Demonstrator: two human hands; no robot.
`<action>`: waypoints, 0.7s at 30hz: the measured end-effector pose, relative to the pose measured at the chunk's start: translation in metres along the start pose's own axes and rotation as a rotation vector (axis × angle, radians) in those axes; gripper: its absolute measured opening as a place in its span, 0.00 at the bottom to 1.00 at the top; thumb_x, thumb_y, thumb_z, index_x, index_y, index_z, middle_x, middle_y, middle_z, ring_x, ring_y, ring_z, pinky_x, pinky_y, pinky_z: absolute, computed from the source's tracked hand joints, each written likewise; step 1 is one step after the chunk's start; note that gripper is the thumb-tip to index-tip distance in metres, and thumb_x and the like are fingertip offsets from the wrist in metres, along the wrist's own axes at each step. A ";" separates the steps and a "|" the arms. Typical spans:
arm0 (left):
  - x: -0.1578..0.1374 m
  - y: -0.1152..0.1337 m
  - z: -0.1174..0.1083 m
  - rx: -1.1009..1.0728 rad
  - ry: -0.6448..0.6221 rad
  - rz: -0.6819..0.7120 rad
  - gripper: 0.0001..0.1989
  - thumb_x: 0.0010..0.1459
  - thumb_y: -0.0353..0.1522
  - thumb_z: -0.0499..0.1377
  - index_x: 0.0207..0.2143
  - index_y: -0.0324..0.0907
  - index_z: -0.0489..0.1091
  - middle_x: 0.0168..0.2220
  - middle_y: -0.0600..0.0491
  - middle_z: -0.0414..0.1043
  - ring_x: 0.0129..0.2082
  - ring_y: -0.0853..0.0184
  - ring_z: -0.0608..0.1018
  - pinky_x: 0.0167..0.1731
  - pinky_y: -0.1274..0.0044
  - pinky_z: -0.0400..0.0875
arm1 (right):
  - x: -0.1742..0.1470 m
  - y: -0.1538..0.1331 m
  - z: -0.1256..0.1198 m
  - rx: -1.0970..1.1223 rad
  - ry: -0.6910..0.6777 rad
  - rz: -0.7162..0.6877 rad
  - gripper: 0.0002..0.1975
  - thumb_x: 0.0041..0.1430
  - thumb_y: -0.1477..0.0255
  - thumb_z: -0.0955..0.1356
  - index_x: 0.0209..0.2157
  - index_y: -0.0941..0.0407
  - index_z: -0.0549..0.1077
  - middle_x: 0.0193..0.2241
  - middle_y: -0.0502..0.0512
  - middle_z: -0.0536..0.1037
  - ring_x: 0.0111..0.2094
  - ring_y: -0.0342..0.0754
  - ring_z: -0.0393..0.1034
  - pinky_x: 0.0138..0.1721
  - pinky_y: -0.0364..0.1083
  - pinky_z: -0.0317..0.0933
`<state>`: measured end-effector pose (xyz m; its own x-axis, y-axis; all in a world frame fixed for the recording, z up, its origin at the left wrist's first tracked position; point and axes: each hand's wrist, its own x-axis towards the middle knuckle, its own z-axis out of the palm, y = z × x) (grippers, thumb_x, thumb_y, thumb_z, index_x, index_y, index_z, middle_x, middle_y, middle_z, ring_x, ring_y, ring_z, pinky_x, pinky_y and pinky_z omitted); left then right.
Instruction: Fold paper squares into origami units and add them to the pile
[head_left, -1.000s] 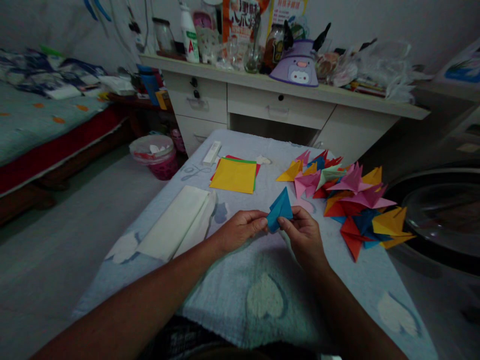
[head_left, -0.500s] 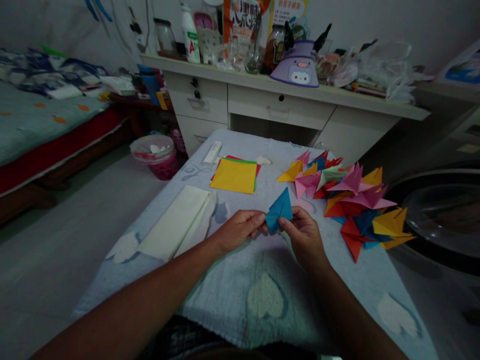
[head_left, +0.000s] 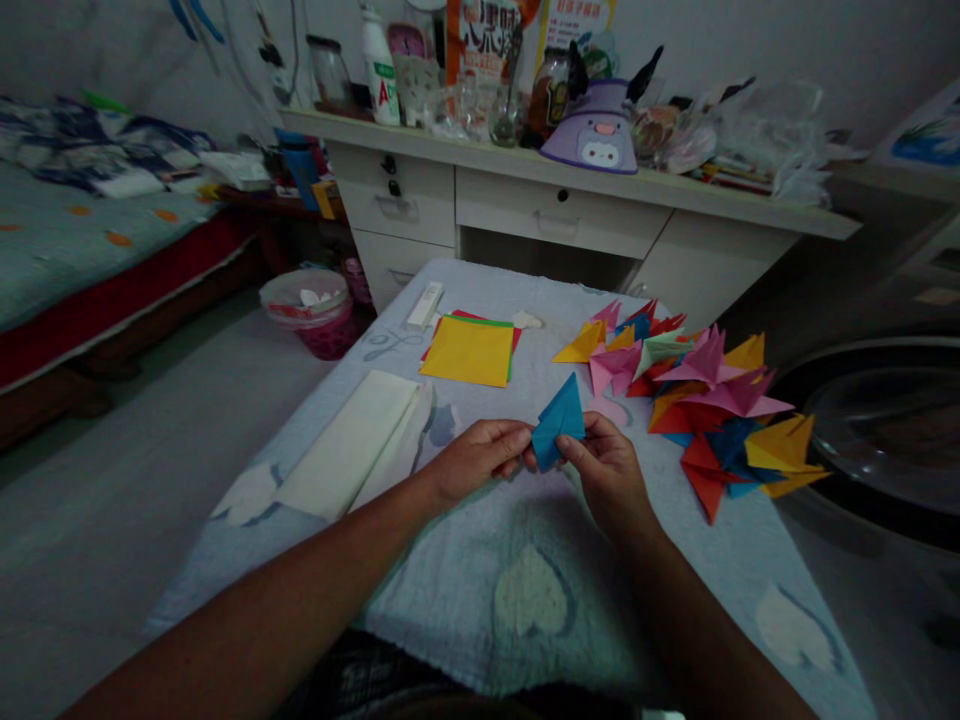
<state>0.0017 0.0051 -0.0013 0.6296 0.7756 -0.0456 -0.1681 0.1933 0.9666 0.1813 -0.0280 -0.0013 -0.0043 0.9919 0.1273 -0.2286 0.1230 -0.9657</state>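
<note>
A partly folded sheet of blue origami paper (head_left: 561,412) is held a little above the cloth, its pointed tip upward. My left hand (head_left: 487,448) pinches its left edge between thumb and fingers. On the other side, my right hand (head_left: 606,462) grips the lower right part, thumb pressed on the front and fingers behind. Beyond the hands lies a stack of square paper (head_left: 469,350), yellow on top with green and red edges showing. To the right, several folded paper cranes (head_left: 705,375) in pink, red, yellow, blue and pale green sit heaped together.
A patterned cloth (head_left: 450,560) covers the table. White folded paper (head_left: 349,440) lies at left, and a small white box (head_left: 425,306) stands behind it. Behind is a cluttered white desk (head_left: 525,200). A pink bin (head_left: 319,315) stands on the floor, left; a washing machine (head_left: 885,430) is at right.
</note>
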 end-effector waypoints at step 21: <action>0.000 0.000 -0.002 -0.123 -0.063 -0.031 0.20 0.58 0.46 0.58 0.32 0.36 0.72 0.22 0.55 0.65 0.19 0.76 0.58 0.20 0.79 0.47 | -0.001 -0.003 0.001 0.009 -0.017 0.065 0.11 0.51 0.66 0.75 0.31 0.55 0.71 0.24 0.47 0.76 0.24 0.42 0.70 0.28 0.42 0.65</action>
<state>0.0003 0.0068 -0.0024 0.6816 0.7297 -0.0549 -0.2374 0.2915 0.9266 0.1809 -0.0296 0.0018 -0.0361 0.9970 0.0682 -0.2356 0.0578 -0.9701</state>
